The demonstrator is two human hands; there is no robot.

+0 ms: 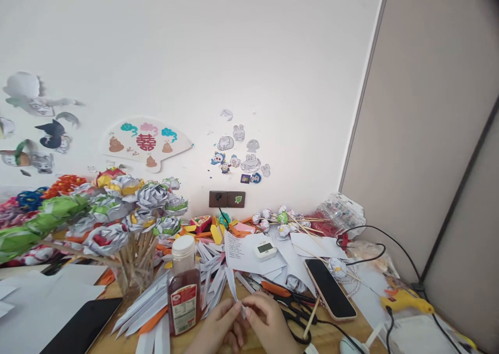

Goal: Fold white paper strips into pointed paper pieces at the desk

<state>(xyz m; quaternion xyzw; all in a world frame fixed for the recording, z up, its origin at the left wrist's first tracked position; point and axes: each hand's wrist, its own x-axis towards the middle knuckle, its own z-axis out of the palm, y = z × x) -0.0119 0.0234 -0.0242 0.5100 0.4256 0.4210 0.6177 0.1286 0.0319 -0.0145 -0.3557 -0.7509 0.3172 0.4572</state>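
Observation:
At the bottom centre, my left hand (219, 327) and my right hand (270, 324) meet, thumbs and fingertips pinched together. Between them they grip a narrow white paper strip (233, 287), whose long end rises away from my fingers; its lower end is partly hidden by them. Left of my hands stands a bottle of dark liquid (183, 291) with a white cap. Black-handled scissors (296, 317) lie just right of my right hand, close to a thin wooden stick (312, 317). Folded white paper strips (208, 273) are piled behind the bottle.
Paper flowers on sticks (132, 219) stand in a clear container at left, near a black tablet (83, 325). A white timer (265, 248) rests on a printed sheet (237, 255). To the right lie a phone (329, 289), a yellow glue gun (407, 301) and loose cables.

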